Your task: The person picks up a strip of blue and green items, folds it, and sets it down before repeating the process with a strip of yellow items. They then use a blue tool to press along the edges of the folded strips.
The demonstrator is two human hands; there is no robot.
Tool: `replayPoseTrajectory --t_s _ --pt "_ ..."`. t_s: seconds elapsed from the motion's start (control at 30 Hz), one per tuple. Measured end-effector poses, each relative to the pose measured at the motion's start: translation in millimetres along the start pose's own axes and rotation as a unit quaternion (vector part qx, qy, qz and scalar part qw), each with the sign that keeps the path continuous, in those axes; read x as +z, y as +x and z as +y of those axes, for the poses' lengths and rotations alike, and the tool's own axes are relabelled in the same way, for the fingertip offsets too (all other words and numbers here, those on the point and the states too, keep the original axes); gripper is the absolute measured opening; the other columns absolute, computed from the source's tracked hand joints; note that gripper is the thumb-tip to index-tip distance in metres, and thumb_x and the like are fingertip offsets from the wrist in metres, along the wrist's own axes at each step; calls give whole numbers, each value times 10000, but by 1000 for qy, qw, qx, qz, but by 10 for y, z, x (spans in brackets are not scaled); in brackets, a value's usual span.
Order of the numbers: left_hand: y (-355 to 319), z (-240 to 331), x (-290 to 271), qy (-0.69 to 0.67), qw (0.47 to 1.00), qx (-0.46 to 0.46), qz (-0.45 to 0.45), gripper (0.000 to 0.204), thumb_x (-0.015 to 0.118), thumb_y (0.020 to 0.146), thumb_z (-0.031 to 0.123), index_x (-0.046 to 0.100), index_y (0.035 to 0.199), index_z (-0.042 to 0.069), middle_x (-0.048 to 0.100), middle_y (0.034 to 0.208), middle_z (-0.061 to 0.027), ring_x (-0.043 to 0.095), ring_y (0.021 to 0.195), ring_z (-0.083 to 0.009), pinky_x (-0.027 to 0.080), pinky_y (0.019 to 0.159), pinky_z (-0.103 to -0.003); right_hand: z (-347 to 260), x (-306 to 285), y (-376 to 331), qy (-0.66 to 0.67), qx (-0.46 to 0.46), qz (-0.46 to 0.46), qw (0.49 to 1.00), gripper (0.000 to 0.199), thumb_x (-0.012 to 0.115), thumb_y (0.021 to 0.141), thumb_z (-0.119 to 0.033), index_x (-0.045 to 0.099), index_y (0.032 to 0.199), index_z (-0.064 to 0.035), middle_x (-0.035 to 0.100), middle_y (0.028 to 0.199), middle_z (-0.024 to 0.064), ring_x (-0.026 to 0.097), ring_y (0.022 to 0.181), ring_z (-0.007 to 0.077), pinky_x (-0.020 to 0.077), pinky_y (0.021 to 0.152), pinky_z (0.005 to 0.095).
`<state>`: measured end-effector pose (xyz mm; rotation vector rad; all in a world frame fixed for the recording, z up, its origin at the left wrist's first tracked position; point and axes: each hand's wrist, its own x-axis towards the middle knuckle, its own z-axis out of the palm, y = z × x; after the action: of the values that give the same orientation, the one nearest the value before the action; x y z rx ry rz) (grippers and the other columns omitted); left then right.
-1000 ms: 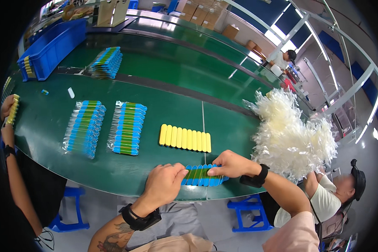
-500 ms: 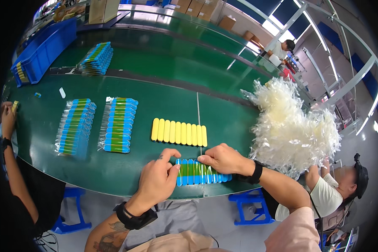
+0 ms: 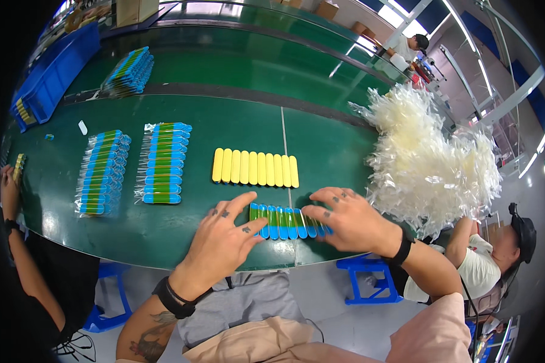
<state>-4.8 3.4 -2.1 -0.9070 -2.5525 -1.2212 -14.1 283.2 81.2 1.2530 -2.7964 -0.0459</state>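
Both hands moved apart along row since earlier frame, now at its two ends. Left hand point(image 3: 221, 239) flat, fingers spread, touching left end of blue-green capsule row point(image 3: 287, 222) at lower centre of green table point(image 3: 163, 230). Right hand point(image 3: 345, 221) open, palm down, covers right end; neither hand clamps anything. Yellow capsule row point(image 3: 255, 167) just above. Clear bag heap point(image 3: 430, 163) at right.

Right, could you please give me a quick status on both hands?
Left hand and right hand flat, open, bracketing the blue-green row. Yellow row beyond, apart. Nothing between.

Bare table point(image 3: 181, 224) between capsule rows point(image 3: 255, 167)
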Motion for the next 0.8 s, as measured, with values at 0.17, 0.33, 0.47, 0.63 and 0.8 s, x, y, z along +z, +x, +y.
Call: replayPoseTrajectory --t_s 0.17,0.33,0.47,0.63,0.8 --pt "-160 -21 0 184 946 260 58 196 780 761 181 734 935 102 709 1034 -12 607 944 -198 474 755 -364 -60 -40 -244 12 -65 -40 997 66 668 745 -125 662 793 -81 610 741 29 641 727 253 500 650 389" --pt "-511 352 -205 152 952 262 34 168 766 745 105 737 910 93 715 1007 -18 620 844 -173 454 743 -332 -467 -249 -551 -5 -100 24 995 114 683 708 -151 606 752 -80 517 689 11 584 673 183 464 589 323" --pt "-634 591 -468 86 954 286 36 169 761 731 80 730 895 108 710 986 -16 616 829 -177 454 731 -326 -600 -595 -640 121 -113 21 986 113 693 704 -128 630 786 -83 564 728 19 599 671 179 468 562 323" --pt "-544 463 -651 -27 984 174 11 138 729 805 83 709 941 91 691 855 -18 598 722 -206 469 665 -350 -357 -506 -475 272 -22 5 962 152 701 789 -86 690 938 -60 646 774 53 645 661 224 493 555 302" --pt "-89 177 -606 -279 924 -262 -24 158 697 870 23 636 1015 5 639 705 2 496 606 -61 407 569 -248 -116 -184 -70 649 307 -26 695 182 701 929 -21 634 1090 32 650 720 12 579 633 47 469 563 223"
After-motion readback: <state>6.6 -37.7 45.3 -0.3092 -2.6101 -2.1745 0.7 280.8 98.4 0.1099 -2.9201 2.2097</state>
